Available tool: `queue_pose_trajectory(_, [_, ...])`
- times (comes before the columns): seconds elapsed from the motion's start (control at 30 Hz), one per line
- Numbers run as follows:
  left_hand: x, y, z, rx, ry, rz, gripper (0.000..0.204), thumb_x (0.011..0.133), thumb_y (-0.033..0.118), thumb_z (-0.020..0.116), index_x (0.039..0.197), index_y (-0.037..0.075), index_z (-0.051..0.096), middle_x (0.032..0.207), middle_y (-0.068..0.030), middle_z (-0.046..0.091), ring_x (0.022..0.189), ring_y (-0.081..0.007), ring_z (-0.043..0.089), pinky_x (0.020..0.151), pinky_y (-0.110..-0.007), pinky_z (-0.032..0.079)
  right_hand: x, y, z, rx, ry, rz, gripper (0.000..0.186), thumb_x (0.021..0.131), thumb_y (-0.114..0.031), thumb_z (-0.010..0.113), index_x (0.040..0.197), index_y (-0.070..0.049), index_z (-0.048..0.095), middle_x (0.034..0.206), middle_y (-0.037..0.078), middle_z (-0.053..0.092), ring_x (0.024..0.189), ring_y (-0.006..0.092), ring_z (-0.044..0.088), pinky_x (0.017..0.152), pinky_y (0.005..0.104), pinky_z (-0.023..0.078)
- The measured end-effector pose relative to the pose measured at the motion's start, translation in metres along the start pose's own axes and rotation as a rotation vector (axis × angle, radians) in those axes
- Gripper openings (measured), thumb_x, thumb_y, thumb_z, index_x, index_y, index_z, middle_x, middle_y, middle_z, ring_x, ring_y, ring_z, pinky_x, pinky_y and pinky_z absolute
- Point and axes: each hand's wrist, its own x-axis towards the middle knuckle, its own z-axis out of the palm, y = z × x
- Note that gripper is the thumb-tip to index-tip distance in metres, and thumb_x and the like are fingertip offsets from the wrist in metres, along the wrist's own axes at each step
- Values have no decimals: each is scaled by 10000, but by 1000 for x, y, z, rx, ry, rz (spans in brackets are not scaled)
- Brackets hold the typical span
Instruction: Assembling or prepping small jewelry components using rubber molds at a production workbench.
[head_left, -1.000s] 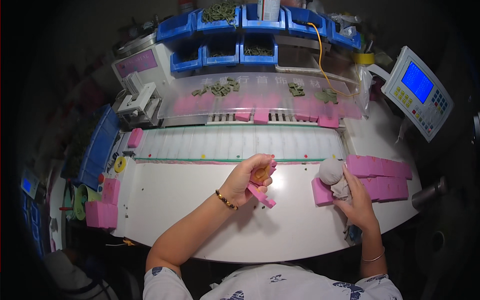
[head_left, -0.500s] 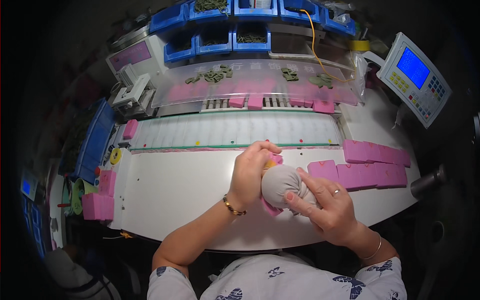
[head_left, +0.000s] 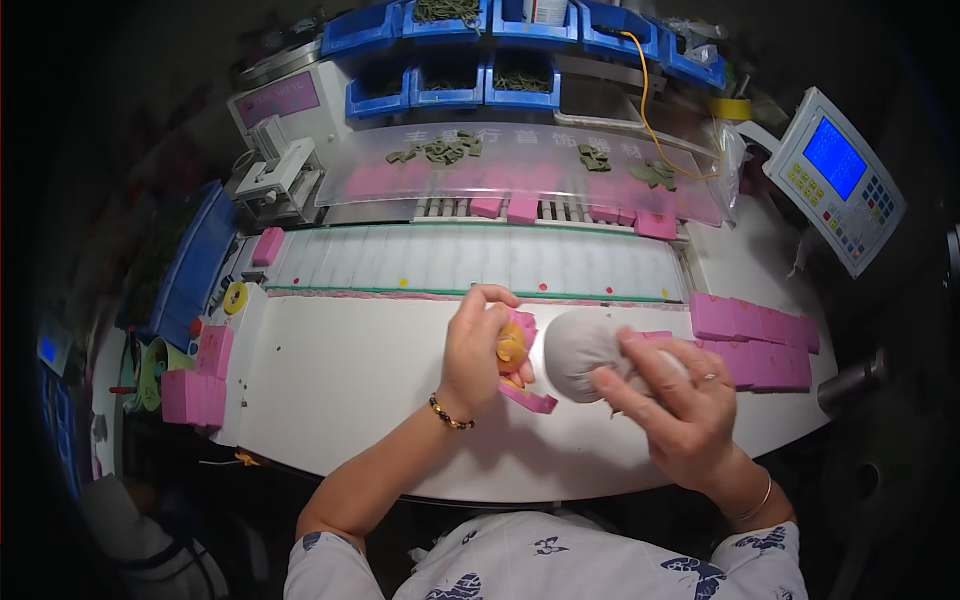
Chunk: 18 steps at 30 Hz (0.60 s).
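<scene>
My left hand [head_left: 470,352] is wrapped round a pink rubber mould [head_left: 528,399] with a yellowish inner part. The mould lies spread open, one pink strip hanging down below my fingers. Just to its right, apart from it, is a round grey cloth pouch [head_left: 578,358] with gathered folds. My right hand [head_left: 685,412] grips the pouch by its gathered side, fingers and thumb pressed on the cloth. Both hands are raised above the white worktop [head_left: 340,390]. Part of the mould is hidden behind my left fingers.
Pink mould blocks [head_left: 755,365] stand in rows at the right, others [head_left: 195,395] at the left edge. A glass-topped strip [head_left: 470,262] crosses the table, with a clear shelf [head_left: 540,150] and blue bins [head_left: 450,85] behind. A keypad panel [head_left: 840,175] rises at the right; a clamp machine [head_left: 280,180] stands far left.
The grey pouch has moved right, away from the mould, with my right hand. My left hand has shifted slightly left, and the mould's yellowish inside now shows.
</scene>
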Motion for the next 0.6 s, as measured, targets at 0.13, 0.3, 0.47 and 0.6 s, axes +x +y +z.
queue_pose_trajectory(0.13, [0, 10, 13, -123, 30, 121, 198, 963, 204, 394, 1073, 42, 424, 669, -91, 568, 494, -158, 589, 449, -260, 477, -1, -19, 12, 101, 53, 43, 405, 767, -147, 674, 1164, -221, 699, 1276, 77, 633, 899, 206, 617, 744, 278, 435])
queue_pose_trajectory(0.3, [-4, 16, 22, -327, 167, 58, 198, 974, 228, 380, 1097, 75, 351, 750, -120, 546, 512, -241, 607, 454, -320, 512, -13, -29, 28, 130, -105, -21, 423, 793, -161, 636, 1206, -245, 673, 1293, 37, 627, 887, 204, 615, 739, 278, 451])
queue_pose_trajectory(0.47, [8, 0, 4, -192, 225, 192, 236, 971, 277, 403, 1057, 57, 382, 765, -111, 542, 550, -235, 619, 465, -327, 515, -11, -7, 20, 51, -97, 134, 496, 743, -84, 616, 1223, -195, 670, 1322, 74, 605, 896, 243, 615, 772, 337, 457])
queue_pose_trajectory(0.6, [16, 9, -15, -387, 298, 12, 338, 981, 376, 435, 1033, 43, 466, 815, -76, 573, 638, -216, 631, 524, -337, 540, -27, 26, 12, -157, -108, 269, 517, 723, -20, 619, 1220, -153, 672, 1327, 88, 596, 935, 263, 604, 807, 371, 446])
